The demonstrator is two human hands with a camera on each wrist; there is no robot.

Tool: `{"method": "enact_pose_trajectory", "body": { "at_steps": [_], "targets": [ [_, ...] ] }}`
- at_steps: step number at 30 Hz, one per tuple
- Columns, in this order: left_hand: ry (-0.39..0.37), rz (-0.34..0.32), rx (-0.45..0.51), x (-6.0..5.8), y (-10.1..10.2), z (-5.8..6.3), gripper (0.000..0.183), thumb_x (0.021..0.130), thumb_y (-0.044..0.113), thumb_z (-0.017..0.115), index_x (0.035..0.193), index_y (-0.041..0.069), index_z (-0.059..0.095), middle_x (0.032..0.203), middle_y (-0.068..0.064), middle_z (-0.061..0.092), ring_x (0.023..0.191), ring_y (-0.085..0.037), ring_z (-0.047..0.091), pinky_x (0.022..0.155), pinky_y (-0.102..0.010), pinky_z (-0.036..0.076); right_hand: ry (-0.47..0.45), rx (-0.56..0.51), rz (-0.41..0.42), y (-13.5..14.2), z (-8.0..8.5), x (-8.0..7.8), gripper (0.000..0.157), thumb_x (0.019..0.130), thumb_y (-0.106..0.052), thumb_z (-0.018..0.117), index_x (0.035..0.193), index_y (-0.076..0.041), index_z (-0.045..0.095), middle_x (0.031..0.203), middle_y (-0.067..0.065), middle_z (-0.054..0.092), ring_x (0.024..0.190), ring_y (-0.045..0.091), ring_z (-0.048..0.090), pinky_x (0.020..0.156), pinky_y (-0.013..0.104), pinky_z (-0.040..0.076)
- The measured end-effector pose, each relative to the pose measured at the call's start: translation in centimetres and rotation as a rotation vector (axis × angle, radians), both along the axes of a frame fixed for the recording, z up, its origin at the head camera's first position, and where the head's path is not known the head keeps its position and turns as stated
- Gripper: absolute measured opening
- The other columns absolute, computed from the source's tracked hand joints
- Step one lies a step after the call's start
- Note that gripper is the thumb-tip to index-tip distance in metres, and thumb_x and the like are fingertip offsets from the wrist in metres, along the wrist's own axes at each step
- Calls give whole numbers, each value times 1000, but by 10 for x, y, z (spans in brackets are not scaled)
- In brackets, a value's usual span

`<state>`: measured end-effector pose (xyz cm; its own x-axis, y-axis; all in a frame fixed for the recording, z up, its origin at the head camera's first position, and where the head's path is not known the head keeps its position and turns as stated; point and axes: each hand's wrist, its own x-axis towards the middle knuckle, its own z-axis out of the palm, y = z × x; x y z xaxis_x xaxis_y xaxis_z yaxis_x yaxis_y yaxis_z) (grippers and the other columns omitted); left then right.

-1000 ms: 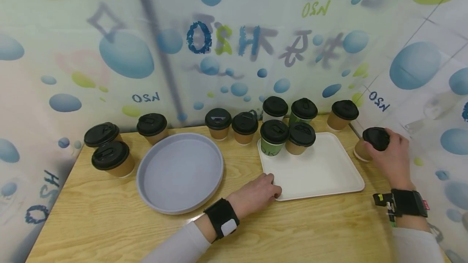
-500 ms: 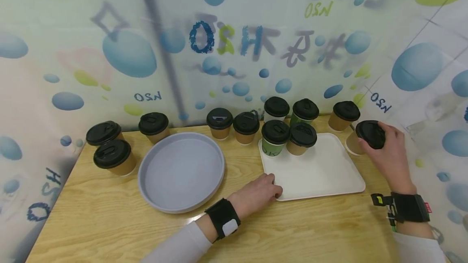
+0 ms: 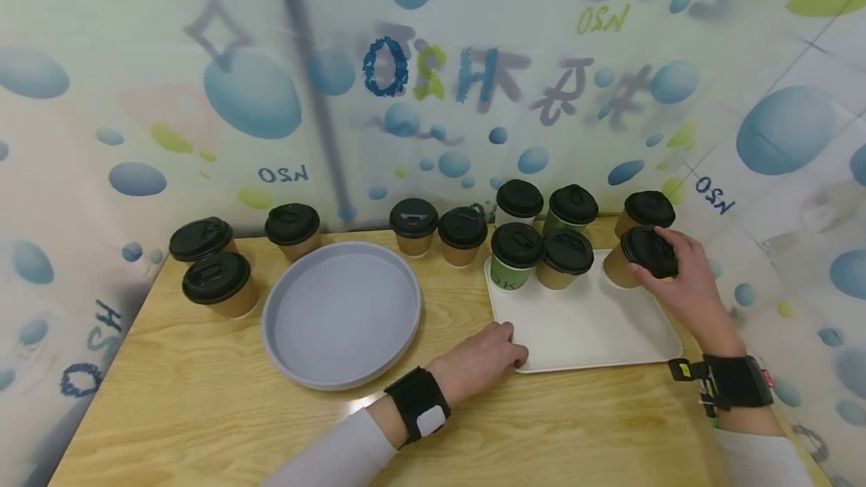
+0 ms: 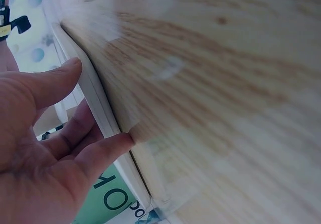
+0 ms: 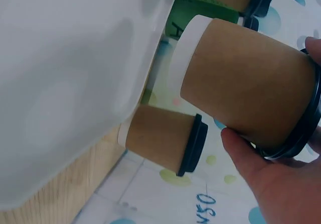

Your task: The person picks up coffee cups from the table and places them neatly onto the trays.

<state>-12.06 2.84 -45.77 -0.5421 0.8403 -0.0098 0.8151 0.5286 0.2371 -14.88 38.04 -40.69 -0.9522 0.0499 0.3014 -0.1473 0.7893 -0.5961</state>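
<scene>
My right hand (image 3: 686, 288) grips a brown paper coffee cup (image 5: 246, 78) around its black lid. This cup is tilted a little, and in the head view it overlaps the back right part of the white tray (image 3: 582, 329). At the tray's front left corner, my left hand (image 3: 480, 363) holds the rim; the left wrist view shows the thumb and fingertips at the tray edge (image 4: 100, 93). On the tray's back left stand a green lidded cup (image 3: 514, 258) and a brown lidded cup (image 3: 564, 260).
A round grey-blue tray (image 3: 341, 314) lies left of centre. Several lidded cups stand by the back wall, among them a brown cup (image 3: 413, 228) and a green cup (image 3: 571, 209). Another brown cup (image 5: 158, 136) is just behind the white tray. Patterned walls enclose the wooden table (image 3: 541, 427).
The right hand has carried the brown cup leftward from the table beside the white tray to over its back right part. The left hand has stayed at the tray corner.
</scene>
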Motion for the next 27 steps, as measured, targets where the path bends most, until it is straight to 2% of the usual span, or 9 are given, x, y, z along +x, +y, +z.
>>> {"method": "enact_pose_trajectory", "body": {
  "at_steps": [5, 14, 21, 27],
  "targets": [
    [21, -17, 5, 0, 2, 1, 7, 101, 18, 70, 104, 23, 74, 91, 4, 51, 81, -9, 45, 72, -15, 39, -10, -1, 39, -3, -3, -5, 79, 95, -23, 75, 157, 3, 34, 156, 38, 26, 141, 60, 26, 109, 77, 24],
    [-7, -1, -4, -1, 2, 2, 8, 100, 18, 71, 104, 24, 74, 92, 4, 51, 82, -9, 45, 72, -16, 39, -54, -8, 94, -8, -6, -19, 85, 94, -23, 78, 159, 2, 29, 156, 37, 29, 141, 59, 28, 108, 76, 26],
    [-15, -3, 4, -1, 1, 1, 6, 99, 18, 71, 103, 23, 74, 91, 4, 50, 82, -10, 44, 72, -16, 39, -87, -7, 100, -8, -11, -26, 88, 94, -25, 77, 160, 2, 27, 158, 37, 26, 144, 58, 25, 109, 76, 25],
    [5, -9, 6, -1, 0, 1, 7, 99, 18, 72, 102, 23, 74, 90, 4, 52, 81, -9, 45, 71, -15, 38, -91, 23, 97, -9, -19, -31, 87, 94, -27, 77, 159, 5, 29, 155, 39, 30, 141, 59, 28, 108, 75, 27]
  ]
}}
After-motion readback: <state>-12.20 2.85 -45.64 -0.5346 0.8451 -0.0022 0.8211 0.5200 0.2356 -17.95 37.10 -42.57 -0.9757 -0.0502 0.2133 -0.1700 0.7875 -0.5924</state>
